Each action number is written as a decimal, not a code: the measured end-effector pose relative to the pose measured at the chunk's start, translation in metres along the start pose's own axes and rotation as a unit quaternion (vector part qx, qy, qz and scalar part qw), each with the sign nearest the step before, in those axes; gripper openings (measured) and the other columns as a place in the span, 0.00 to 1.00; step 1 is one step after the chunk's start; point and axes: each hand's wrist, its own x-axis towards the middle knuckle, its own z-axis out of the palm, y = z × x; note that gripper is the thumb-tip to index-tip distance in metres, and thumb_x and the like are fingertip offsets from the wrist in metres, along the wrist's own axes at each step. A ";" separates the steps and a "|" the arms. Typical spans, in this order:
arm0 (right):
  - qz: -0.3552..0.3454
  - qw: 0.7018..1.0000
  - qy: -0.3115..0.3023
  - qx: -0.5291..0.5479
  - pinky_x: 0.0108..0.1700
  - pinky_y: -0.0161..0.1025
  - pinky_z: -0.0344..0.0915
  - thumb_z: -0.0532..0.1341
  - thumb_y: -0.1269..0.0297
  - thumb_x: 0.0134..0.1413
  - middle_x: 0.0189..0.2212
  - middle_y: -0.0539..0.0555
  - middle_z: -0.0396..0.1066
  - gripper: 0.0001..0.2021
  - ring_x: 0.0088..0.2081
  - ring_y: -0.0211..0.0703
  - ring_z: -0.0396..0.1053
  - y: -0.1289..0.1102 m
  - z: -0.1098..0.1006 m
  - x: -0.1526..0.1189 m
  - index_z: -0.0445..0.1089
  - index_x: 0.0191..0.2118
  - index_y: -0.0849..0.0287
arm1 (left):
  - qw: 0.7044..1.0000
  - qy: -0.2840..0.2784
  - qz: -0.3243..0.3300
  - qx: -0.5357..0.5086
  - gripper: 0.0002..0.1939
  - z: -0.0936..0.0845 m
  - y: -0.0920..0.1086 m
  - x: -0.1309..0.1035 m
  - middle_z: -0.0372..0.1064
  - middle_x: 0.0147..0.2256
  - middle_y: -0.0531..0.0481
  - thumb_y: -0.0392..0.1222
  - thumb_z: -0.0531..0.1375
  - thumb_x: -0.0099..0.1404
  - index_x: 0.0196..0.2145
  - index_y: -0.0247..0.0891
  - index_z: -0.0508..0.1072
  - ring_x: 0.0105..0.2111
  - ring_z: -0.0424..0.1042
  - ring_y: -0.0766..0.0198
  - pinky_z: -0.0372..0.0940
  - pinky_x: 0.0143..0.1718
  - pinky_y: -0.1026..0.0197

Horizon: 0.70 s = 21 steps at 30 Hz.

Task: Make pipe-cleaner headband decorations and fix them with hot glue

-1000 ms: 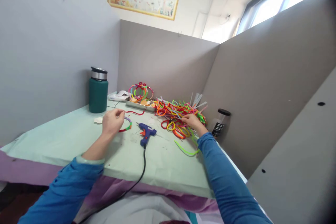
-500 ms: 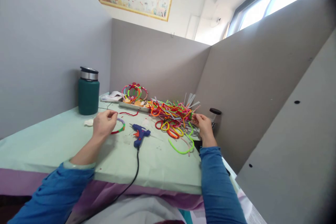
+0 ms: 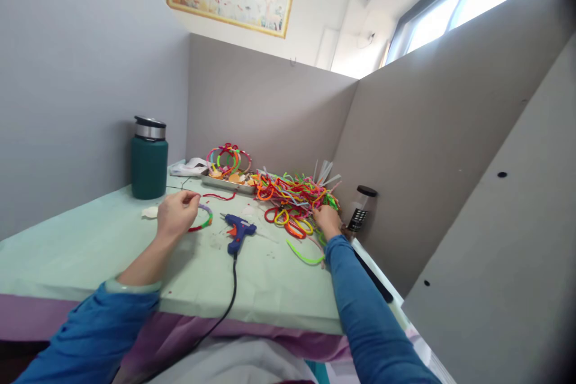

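My left hand [image 3: 177,214] is closed in a pinch above the left part of the table. What its fingertips hold, if anything, is too small to make out. Partly hidden behind it is a ring wrapped in purple, green, orange and red [image 3: 207,220]. My right hand [image 3: 327,220] reaches into the right side of a tangled pile of colourful pipe cleaners [image 3: 292,189], fingers curled; whatever they grip is hidden. Just left of it are red and yellow pipe-cleaner loops [image 3: 294,229]. A bright green pipe cleaner [image 3: 302,257] lies nearer to me. Between my hands rests a blue glue gun [image 3: 240,229].
A green bottle [image 3: 149,162] stands at the left. At the back, a metal tray [image 3: 229,185] holds small pieces, with colourful rings [image 3: 228,159] over it. A clear jar with a black lid [image 3: 361,210] stands at the right. The glue gun's cord [image 3: 231,294] crosses the front edge.
My right hand has moved left and lower into the pipe-cleaner pile, uncovering the black-lidded jar. My left hand keeps its pinch in nearly the same place.
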 end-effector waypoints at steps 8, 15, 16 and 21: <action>-0.037 0.998 0.006 0.053 0.33 0.36 0.64 0.55 0.59 0.55 0.33 0.60 0.77 0.14 0.35 0.47 0.73 -0.001 -0.002 -0.008 0.76 0.34 0.61 | 1.000 0.002 0.012 -0.013 0.14 0.000 0.000 -0.002 0.76 0.33 0.47 0.46 0.53 0.57 0.31 0.39 0.76 0.38 0.72 0.56 0.63 0.41 0.59; -0.034 0.870 -0.126 0.475 0.17 0.31 0.50 0.58 0.58 0.47 0.21 0.56 0.73 0.13 0.16 0.34 0.59 -0.028 -0.004 -0.034 0.71 0.30 0.64 | 0.999 0.012 0.009 -0.030 0.13 0.000 0.002 -0.003 0.76 0.32 0.47 0.45 0.54 0.57 0.31 0.38 0.76 0.38 0.71 0.56 0.62 0.42 0.58; -0.024 0.847 -0.155 0.509 0.17 0.30 0.50 0.60 0.59 0.45 0.22 0.56 0.73 0.11 0.17 0.33 0.59 -0.033 -0.004 -0.039 0.71 0.30 0.63 | 0.999 0.019 0.010 -0.034 0.12 0.001 0.001 -0.002 0.76 0.32 0.47 0.44 0.55 0.57 0.31 0.38 0.76 0.38 0.71 0.56 0.62 0.43 0.58; -0.028 0.808 -0.177 0.562 0.16 0.29 0.45 0.67 0.59 0.38 0.17 0.49 0.66 0.12 0.16 0.31 0.55 -0.039 -0.005 -0.051 0.70 0.27 0.62 | 0.985 0.107 -0.048 -0.129 0.12 0.002 -0.012 0.006 0.75 0.31 0.46 0.45 0.56 0.56 0.31 0.37 0.76 0.34 0.72 0.58 0.64 0.40 0.59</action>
